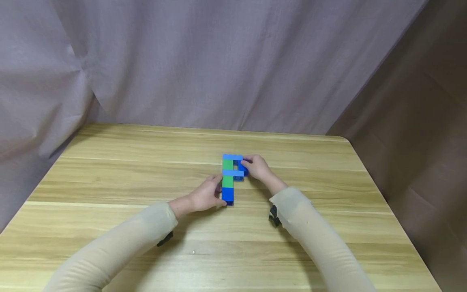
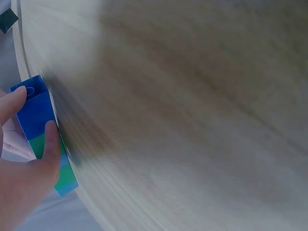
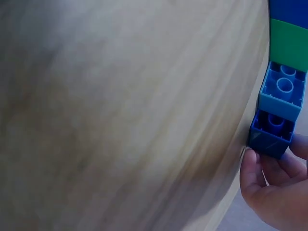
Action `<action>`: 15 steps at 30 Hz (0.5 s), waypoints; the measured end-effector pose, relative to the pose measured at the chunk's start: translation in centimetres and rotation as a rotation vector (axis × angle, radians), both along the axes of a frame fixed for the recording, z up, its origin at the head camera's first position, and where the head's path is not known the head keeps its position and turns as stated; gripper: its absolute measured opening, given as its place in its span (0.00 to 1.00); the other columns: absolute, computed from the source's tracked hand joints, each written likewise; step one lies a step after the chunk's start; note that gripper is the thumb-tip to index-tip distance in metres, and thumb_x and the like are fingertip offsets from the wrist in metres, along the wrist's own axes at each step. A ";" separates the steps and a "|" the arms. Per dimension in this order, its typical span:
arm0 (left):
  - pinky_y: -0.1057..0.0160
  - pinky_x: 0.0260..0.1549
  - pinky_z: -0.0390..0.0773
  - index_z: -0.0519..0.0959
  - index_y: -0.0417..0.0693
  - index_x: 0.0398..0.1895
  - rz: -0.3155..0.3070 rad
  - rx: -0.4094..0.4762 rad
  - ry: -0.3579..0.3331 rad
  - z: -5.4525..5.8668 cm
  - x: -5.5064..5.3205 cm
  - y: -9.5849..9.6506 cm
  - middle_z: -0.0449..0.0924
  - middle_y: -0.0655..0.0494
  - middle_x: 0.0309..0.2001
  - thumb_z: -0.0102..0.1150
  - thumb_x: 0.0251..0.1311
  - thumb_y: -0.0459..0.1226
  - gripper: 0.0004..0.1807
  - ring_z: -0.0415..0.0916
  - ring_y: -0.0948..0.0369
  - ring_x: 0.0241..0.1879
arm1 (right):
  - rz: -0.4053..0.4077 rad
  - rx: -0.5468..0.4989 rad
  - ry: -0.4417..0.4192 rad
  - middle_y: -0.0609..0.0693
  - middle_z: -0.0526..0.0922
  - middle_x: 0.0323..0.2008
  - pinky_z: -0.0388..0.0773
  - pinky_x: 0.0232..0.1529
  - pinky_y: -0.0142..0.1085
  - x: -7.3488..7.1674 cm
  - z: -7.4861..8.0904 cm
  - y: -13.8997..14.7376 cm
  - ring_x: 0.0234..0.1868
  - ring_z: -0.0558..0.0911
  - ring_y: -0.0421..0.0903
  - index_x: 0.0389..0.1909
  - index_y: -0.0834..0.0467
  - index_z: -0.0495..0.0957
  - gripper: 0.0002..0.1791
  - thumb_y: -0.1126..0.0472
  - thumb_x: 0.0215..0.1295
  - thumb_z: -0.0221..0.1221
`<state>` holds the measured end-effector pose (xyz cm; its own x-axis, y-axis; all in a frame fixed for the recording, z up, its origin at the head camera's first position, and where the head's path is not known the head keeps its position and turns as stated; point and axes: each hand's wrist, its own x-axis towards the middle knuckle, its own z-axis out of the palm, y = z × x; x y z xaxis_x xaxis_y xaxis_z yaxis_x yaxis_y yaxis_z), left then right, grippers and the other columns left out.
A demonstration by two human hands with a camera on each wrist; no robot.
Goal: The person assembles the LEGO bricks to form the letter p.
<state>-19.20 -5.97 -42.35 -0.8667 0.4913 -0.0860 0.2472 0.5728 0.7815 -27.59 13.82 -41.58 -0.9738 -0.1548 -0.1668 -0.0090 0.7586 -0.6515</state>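
Note:
A flat P-shaped build of toy building blocks lies on the table, with green blocks (image 1: 228,181) and a blue block (image 1: 228,194) in its stem and two light blue blocks (image 1: 232,173) crossing it. My left hand (image 1: 205,195) grips the stem's lower part; in the left wrist view its thumb touches the hollow end of the blue block (image 2: 36,113). At the right side, my right hand (image 1: 257,167) pinches a dark blue block (image 3: 272,137), hollow side showing. That block sits against the light blue block (image 3: 284,94); whether they are joined I cannot tell.
The wooden table (image 1: 127,162) extends around the build on all sides. A grey curtain (image 1: 204,65) hangs behind it, and a darker cloth (image 1: 419,142) is on the right. Black devices (image 1: 274,215) are strapped beneath the sleeves. A tiny white speck (image 1: 193,252) lies near the front.

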 end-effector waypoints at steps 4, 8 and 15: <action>0.59 0.47 0.79 0.47 0.31 0.70 0.011 -0.005 -0.006 0.1 0.1 0.1 0.65 0.35 0.56 0.69 0.48 0.32 0.51 0.74 0.51 0.47 | 0.000 -0.003 -0.001 0.63 0.70 0.62 0.62 0.68 0.47 0.0 -0.1 0.0 0.66 0.66 0.57 0.61 0.67 0.68 0.23 0.57 0.71 0.48; 0.59 0.48 0.79 0.47 0.32 0.70 0.022 -0.005 -0.010 0.0 0.1 0.2 0.64 0.35 0.57 0.69 0.47 0.32 0.51 0.74 0.51 0.49 | 0.001 0.000 -0.009 0.62 0.70 0.62 0.62 0.68 0.47 0.0 0.0 0.0 0.66 0.66 0.57 0.62 0.66 0.67 0.23 0.57 0.71 0.48; 0.59 0.46 0.79 0.47 0.31 0.70 0.021 -0.012 0.000 0.1 0.1 0.5 0.65 0.34 0.56 0.70 0.45 0.31 0.52 0.73 0.51 0.47 | 0.003 0.013 -0.013 0.62 0.70 0.62 0.62 0.68 0.47 -0.1 0.1 0.1 0.66 0.66 0.56 0.62 0.65 0.67 0.23 0.57 0.72 0.47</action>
